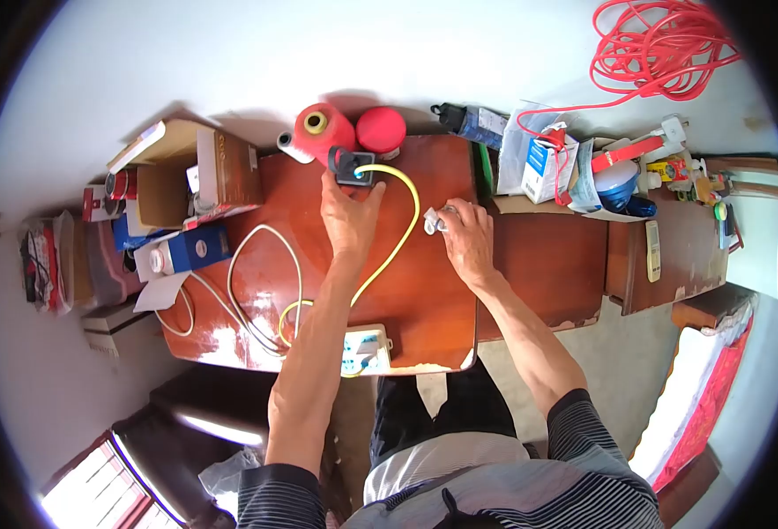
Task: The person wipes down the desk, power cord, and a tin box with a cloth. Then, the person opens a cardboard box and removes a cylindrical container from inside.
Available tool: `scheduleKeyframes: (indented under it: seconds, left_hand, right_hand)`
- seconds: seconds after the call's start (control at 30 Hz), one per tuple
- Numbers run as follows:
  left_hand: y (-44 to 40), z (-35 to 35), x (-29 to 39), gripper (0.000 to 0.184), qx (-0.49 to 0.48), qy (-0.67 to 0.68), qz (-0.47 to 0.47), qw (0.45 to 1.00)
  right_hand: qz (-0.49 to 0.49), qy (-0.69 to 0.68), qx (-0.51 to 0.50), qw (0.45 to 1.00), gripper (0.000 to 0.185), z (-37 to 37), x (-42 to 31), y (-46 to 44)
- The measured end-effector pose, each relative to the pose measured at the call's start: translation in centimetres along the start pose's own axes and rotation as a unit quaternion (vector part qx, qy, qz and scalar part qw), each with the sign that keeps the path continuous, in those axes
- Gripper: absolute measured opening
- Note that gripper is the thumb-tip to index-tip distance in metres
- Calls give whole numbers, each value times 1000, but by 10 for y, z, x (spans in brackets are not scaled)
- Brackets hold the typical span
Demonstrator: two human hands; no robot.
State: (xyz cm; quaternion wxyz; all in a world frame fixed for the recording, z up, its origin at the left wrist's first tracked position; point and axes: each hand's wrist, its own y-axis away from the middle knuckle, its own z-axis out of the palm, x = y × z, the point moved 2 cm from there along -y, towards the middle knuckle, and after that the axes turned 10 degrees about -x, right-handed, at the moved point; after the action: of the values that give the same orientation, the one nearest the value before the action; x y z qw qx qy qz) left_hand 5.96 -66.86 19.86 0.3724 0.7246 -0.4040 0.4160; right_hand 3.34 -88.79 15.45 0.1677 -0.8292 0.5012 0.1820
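My left hand [351, 219] is closed around a small black box-like device [346, 164] near the far edge of the table, fingers on its sides. A yellow cable [414, 201] runs from the device's face, where a small blue-green light shows, and loops back toward me. To the right, my right hand [471, 242] pinches a crumpled white tissue or cloth [434, 221] just above the tabletop. Behind the device stand a red cone of thread [325, 132] and a round red object [381, 130].
A power strip [367, 346] lies at the near table edge. White cable [265, 231] loops across the left side, beside an open cardboard box [217, 163] and a blue box [202, 248]. Boxes and tools crowd the right, with a coiled red cord [662, 48] on the wall.
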Motion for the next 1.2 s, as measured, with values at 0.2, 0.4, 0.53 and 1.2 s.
scheduleKeyframes:
  seconds: [0.2, 0.4, 0.53, 1.2]
  left_hand:
    - [2, -13, -15, 79, 1, -68, 64, 996]
    - [115, -123, -18, 41, 24, 6, 28, 999]
    - [226, -172, -59, 17, 125, -125, -44, 983]
    - [233, -133, -113, 93, -252, -535, 112, 798]
  right_hand:
    - [-74, 15, -74, 994, 33, 17, -23, 87]
    - [-149, -30, -133, 979, 36, 9, -29, 118]
    - [-54, -28, -8, 998, 40, 3, -10, 24]
    - [-70, 17, 28, 997, 35, -16, 11, -17]
